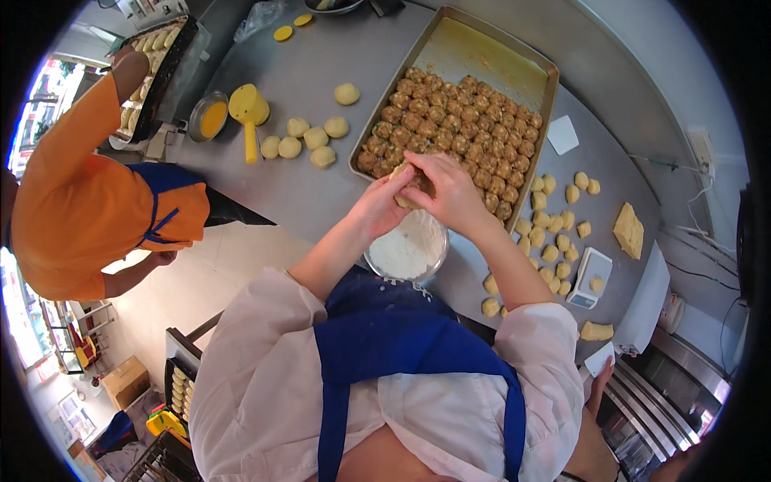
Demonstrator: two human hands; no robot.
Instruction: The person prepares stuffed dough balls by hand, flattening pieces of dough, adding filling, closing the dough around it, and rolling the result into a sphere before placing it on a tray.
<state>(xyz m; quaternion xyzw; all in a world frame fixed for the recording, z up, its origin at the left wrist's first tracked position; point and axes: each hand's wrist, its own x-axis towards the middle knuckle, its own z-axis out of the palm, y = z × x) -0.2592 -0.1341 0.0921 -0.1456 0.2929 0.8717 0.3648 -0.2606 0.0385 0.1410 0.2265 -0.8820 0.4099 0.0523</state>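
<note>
Over powder bowl's (445, 243) far rim: L hand (379, 206) & R hand (451, 190) cupped round dough pc (397, 170), partly hidden; prob. best light, even pressure, turning slowly, w/o tearing.

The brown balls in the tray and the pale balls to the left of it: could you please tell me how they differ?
Color and surface: the brown balls look rough and speckled, while the pale balls are yellowish and smoother.
Layout: the brown balls sit packed together in the tray; the pale balls lie loosely grouped on the table.
Number: the brown balls are dozens, the pale balls seven.
Both are roughly round.
</note>
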